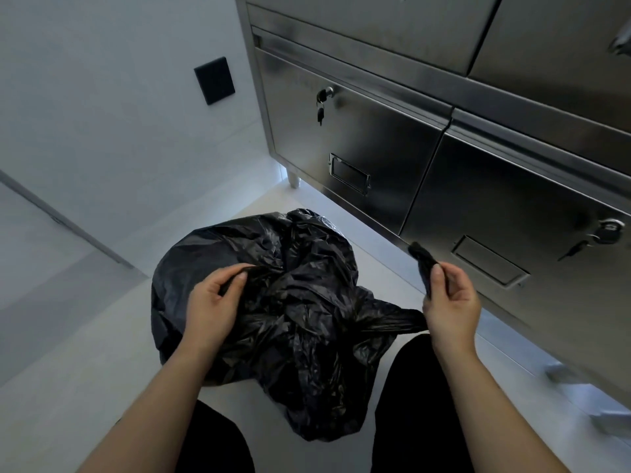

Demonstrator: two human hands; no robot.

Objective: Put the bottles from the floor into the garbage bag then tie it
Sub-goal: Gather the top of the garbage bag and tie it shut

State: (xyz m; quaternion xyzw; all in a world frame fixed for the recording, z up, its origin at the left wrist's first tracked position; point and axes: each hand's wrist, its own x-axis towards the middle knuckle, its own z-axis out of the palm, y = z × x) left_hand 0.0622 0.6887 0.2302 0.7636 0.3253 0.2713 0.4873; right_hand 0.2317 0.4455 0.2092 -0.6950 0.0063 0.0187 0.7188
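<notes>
A full black garbage bag (300,302) sits on the pale floor between my knees, its plastic bunched and crumpled at the top. My left hand (213,308) pinches a fold of the bag's mouth on its left side. My right hand (450,305) is closed on a twisted strip of the bag, pulled out to the right and held up, with the strip's end sticking out above my fingers. No bottles show on the floor; the bag's contents are hidden.
A stainless steel cabinet (392,148) with locked drawers and dangling keys stands close behind and to the right of the bag. A white wall with a black plate (214,80) is at the left. My dark-trousered knees (413,404) flank the bag.
</notes>
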